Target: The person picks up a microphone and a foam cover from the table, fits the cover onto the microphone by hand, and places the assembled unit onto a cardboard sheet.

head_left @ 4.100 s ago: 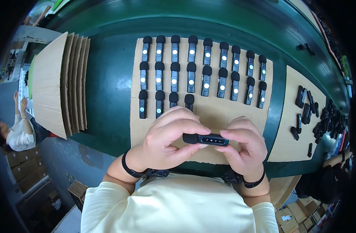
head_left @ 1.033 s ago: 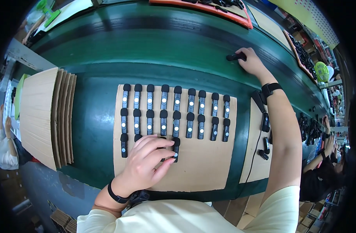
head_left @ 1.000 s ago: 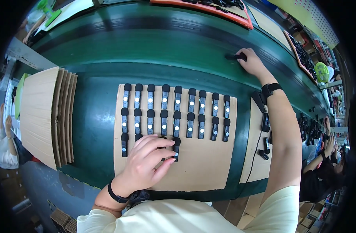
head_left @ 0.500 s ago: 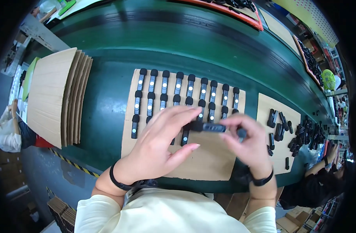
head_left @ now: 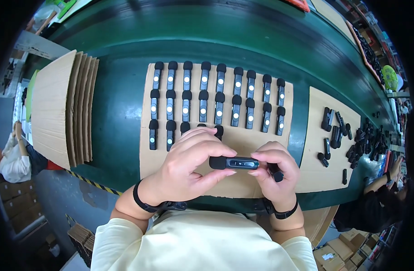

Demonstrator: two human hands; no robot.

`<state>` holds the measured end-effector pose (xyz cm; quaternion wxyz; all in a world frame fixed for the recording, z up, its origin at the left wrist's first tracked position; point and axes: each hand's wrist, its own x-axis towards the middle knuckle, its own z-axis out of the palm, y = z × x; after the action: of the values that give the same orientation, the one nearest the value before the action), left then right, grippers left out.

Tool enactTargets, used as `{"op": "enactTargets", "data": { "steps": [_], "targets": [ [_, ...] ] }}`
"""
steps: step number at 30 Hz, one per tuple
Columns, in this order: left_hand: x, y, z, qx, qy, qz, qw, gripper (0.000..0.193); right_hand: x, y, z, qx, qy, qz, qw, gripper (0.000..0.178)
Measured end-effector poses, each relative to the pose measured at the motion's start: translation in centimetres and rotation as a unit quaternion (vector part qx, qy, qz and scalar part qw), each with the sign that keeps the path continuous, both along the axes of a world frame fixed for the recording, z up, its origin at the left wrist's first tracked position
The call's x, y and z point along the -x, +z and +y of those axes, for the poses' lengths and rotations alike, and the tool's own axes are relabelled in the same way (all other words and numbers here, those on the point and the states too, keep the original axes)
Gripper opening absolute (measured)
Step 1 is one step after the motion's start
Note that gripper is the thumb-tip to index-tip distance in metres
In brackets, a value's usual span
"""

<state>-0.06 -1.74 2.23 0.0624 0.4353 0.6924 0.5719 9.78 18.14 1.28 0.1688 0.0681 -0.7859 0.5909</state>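
A small black clip-on wireless microphone with a foam cap lies level between my hands, its buttoned face up. My left hand pinches it at the foam cap, thumb below and forefinger above. My right hand grips its bare end with thumb and forefinger. A second black microphone is tucked in the curled fingers of my right hand. Beyond my hands, rows of similar microphones with pale round stickers lie on a cardboard sheet. My left hand hides part of the nearest row.
Upright cardboard sheets are stacked at the left on the green table. A second cardboard sheet at the right bears scattered microphones and a dark heap. Other people are at both sides. An orange-edged tray shows at the far edge.
Both hands have drawn slightly nearer to me. My left fingers, spread beside the foam cap before, now pinch it. The view has shifted, uncovering more of the rows.
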Motion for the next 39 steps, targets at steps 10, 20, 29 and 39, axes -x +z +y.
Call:
{"op": "enactTargets", "data": {
  "steps": [10, 20, 29, 39],
  "targets": [
    [0.2, -0.5, 0.1, 0.006, -0.022, 0.014, 1.000, 0.031, -0.1, 0.0, -0.1, -0.027, 0.000, 0.003, 1.000, 0.025],
    [0.1, -0.5, 0.4, 0.053, -0.035, -0.008, 0.998, 0.026, 0.3, -0.2, -0.2, -0.034, 0.016, 0.044, 0.998, 0.020],
    [-0.2, -1.5, 0.7, 0.071, -0.044, 0.014, 0.996, 0.030, 0.0, 0.8, -0.6, -0.123, 0.013, 0.021, 0.992, 0.029],
    [0.2, -1.3, 0.6, 0.222, 0.047, 0.126, 0.966, 0.042, 0.9, -1.0, -0.3, -0.331, -0.042, 0.016, 0.943, 0.038]
  ]
}}
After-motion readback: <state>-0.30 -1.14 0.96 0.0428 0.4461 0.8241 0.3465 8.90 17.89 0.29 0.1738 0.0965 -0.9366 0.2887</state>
